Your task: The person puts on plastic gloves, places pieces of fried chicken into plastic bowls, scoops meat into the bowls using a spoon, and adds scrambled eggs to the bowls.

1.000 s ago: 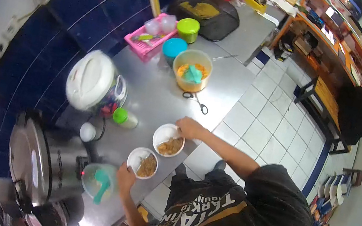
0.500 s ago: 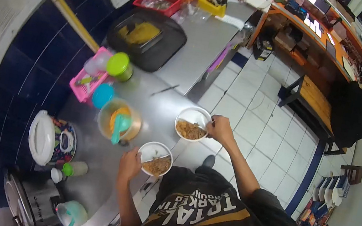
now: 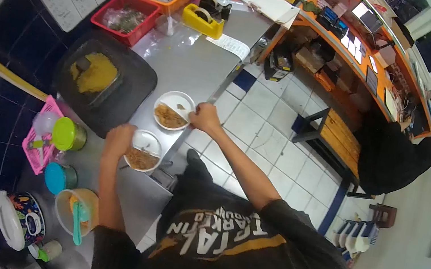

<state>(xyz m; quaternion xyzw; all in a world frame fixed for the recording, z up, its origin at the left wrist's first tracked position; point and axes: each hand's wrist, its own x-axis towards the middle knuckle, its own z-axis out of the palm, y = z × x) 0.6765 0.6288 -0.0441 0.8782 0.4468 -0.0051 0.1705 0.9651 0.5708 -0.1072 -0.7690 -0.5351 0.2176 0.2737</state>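
Head view: each hand, left [image 3: 120, 136] and right [image 3: 205, 116], pinched a light, rigid, food-filled bowl [image 3: 143, 150] [image 3: 172, 110] by its rim, likely spillable.

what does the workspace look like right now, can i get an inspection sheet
surface: steel counter along a dark blue tiled wall.
job's things: two white bowls of brownish food; near bowl, far bowl.
clutter: black tray with a pan of yellow food, green-lidded jar, blue-lidded jar, pink basket, tub with teal scoop, yellow tape dispenser, red basket.
grippers: left hand on the near bowl's rim; right hand at the far bowl's edge.
cables: nothing seen.
surroundings: white tiled floor, wooden bench, orange shelving.
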